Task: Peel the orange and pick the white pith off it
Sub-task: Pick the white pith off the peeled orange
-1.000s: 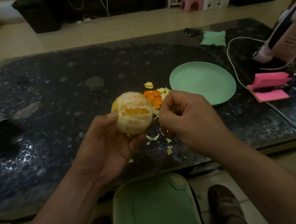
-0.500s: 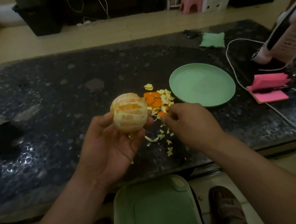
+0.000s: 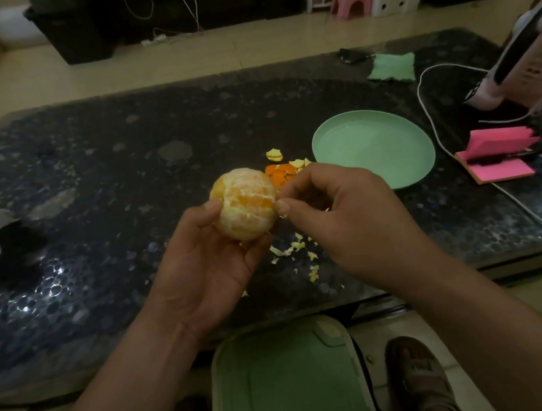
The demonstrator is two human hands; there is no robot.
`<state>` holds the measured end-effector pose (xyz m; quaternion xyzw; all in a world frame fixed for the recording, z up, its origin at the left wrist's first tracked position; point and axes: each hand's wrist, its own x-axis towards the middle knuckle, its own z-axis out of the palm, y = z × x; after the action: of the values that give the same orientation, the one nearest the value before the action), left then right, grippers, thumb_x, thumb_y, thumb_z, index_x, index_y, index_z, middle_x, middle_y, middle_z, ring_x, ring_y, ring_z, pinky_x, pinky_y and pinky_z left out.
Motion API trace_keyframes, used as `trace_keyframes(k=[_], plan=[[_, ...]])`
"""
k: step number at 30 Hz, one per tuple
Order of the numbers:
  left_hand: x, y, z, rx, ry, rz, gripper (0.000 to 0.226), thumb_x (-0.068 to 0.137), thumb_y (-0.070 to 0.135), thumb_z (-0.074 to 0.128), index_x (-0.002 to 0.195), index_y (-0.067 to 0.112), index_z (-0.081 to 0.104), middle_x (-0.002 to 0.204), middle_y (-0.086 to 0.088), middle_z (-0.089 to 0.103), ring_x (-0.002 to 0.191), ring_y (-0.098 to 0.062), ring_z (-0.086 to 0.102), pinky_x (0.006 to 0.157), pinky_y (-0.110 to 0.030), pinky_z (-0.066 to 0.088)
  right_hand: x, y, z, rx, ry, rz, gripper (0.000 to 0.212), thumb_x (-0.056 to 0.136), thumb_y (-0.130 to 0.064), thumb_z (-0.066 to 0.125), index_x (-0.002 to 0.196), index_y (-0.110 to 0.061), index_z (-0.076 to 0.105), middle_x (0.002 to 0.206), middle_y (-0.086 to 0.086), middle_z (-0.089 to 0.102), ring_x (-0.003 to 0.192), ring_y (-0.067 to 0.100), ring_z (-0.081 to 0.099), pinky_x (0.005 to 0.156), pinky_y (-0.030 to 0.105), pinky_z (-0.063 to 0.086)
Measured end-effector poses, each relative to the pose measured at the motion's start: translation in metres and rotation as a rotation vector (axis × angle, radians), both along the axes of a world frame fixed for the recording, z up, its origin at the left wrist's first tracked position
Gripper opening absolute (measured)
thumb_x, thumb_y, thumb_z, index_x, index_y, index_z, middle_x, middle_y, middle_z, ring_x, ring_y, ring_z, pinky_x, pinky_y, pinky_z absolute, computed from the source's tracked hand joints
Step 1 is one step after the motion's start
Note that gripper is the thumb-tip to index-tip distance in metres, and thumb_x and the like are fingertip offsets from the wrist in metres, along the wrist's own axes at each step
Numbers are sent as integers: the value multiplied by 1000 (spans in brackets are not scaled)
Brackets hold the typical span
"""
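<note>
Head view: the orange [image 3: 245,203], held above the table [image 3: 106,192] at the frame's centre, sat cupped in the curled fingers of the left hand [image 3: 209,268]. The right hand [image 3: 343,216] pinched thumb and forefinger together at the fruit's right edge, apparently on a shred of the pale pith [image 3: 243,224], too small to make out. I judged the step best done with a shallow pinch drawn along the seams, without squeezing; the orange looked near round, no clear long axis, seams seeming to meet toward upper left.
</note>
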<state>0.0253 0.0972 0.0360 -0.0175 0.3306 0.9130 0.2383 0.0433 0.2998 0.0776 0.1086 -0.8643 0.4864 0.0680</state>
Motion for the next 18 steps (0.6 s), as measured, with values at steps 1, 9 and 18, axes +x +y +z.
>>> trace_keyframes(k=[1, 9, 18], plan=[[0, 0, 0, -16, 6, 1, 79, 85, 32, 78, 155, 6, 52, 160, -23, 50, 135, -36, 53, 84, -30, 63, 0, 0, -1, 20, 18, -13, 2, 97, -25, 76, 95, -25, 75, 79, -14, 70, 76, 3, 67, 66, 15, 49], [0, 2, 2, -162, 12, 41, 64, 90, 32, 71, 148, 7, 60, 152, -21, 60, 127, -33, 59, 79, -28, 62, 1, 2, -4, 201, 140, -31, 6, 99, -29, 72, 98, -24, 75, 86, -15, 70, 82, 5, 64, 73, 30, 53], [2, 5, 3, -203, 54, 48, 68, 87, 32, 71, 148, 4, 59, 146, -19, 66, 120, -26, 70, 88, -30, 62, 1, -4, -7, 209, 240, -54, 7, 91, -18, 71, 84, -17, 67, 79, -8, 63, 72, 12, 59, 66, 41, 51]])
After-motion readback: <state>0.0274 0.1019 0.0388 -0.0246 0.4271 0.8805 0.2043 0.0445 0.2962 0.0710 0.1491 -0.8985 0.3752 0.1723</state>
